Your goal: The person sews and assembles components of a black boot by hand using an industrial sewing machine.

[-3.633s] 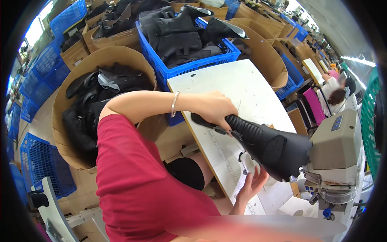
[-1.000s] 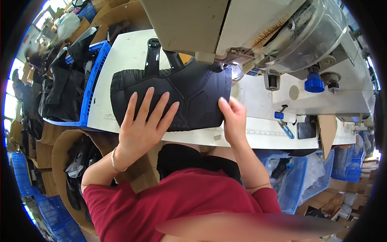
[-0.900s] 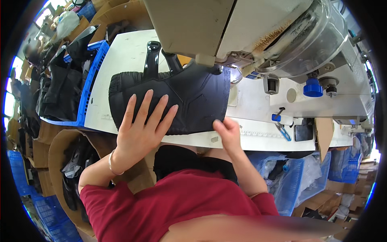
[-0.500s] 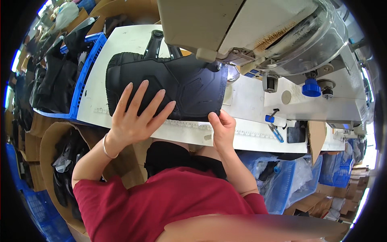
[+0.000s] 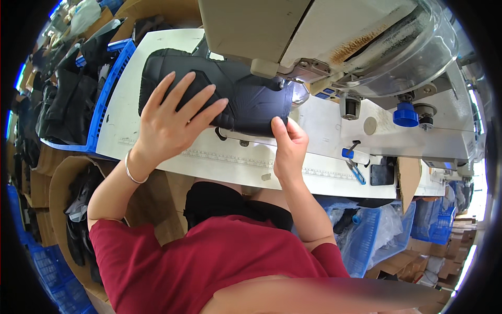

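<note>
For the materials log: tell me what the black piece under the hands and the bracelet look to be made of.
Black piece: likely padded synthetic fabric, matte; raised panels and seams show. Bracelet on the left wrist: probably metal, thin and shiny silver. Left hand lies flat on the piece; right hand pinches its edge.

Left hand (image 5: pixel 170 123) splayed flat, right hand (image 5: pixel 288 144) pinching

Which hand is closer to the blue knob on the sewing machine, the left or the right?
Right. The right hand pinches the black padded piece at its near edge, toward the blue knob. The left hand lies flat on the piece, farther away.
</note>
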`<state>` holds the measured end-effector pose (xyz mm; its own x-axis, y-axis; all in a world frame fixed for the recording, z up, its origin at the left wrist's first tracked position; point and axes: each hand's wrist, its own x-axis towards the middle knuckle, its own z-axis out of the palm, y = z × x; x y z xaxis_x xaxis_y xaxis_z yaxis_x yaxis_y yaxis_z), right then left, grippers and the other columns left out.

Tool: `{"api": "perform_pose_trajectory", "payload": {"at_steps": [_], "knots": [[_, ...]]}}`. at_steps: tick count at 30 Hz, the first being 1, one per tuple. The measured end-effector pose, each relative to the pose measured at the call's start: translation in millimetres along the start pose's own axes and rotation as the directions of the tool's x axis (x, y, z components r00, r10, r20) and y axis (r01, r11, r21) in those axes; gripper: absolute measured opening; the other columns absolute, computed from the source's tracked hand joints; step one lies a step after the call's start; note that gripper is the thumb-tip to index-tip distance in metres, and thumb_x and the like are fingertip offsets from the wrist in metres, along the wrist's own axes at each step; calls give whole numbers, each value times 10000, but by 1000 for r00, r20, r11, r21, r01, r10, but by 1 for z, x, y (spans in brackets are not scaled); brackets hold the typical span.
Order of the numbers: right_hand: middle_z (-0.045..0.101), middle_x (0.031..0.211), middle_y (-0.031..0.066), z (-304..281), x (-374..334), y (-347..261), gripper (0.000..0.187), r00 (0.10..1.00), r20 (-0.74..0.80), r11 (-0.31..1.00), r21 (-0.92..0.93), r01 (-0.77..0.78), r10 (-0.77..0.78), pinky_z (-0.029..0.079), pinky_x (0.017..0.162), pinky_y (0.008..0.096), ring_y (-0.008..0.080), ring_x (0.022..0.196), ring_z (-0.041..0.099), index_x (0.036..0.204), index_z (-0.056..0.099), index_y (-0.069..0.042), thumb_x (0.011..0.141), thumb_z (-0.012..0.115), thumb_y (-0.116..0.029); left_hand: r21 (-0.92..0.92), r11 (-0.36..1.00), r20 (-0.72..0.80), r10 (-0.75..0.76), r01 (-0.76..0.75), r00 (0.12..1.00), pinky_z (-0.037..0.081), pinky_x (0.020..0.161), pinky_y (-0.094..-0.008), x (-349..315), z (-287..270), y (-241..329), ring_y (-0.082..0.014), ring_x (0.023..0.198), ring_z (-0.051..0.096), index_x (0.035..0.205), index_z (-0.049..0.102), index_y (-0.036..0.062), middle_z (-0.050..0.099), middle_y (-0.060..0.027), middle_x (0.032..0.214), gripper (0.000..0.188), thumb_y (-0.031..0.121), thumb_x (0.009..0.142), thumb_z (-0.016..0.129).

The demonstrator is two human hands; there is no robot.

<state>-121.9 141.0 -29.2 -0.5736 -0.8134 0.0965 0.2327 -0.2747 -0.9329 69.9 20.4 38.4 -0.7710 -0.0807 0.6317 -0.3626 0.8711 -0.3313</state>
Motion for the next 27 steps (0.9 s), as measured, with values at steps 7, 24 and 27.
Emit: {"api": "perform_pose_trajectory", "payload": {"at_steps": [7,24,27], "knots": [[596,878,-2,-14,17,6,146,977,-70,955,-236,178,-200,412,668,194,47,766,502,987,655,25,912,614,-93,-47,999,-4,-27,27,1000,426,985,-411,27,19,-23,-253,1046,589,1058,689,178,652,-8,1079,441,262,626,727],[534,1257,100,-92,108,49,418,985,-29,983,-69,168,-171,384,987,363,200,1143,514,1299,479,-25,982,425,-291,120,991,75,43,-52,996,441,849,-371,26,30,-30,-180,977,576,1160,576,226,621,16,1058,422,401,785,659],[513,1299,123,-67,107,53,475,996,68,965,251,-75,60,364,1044,409,255,1192,500,1347,419,-24,977,381,-319,128,992,95,0,-12,995,444,843,-356,18,29,-31,-177,973,578,1102,595,223,627,23,1026,350,370,789,651]]}}
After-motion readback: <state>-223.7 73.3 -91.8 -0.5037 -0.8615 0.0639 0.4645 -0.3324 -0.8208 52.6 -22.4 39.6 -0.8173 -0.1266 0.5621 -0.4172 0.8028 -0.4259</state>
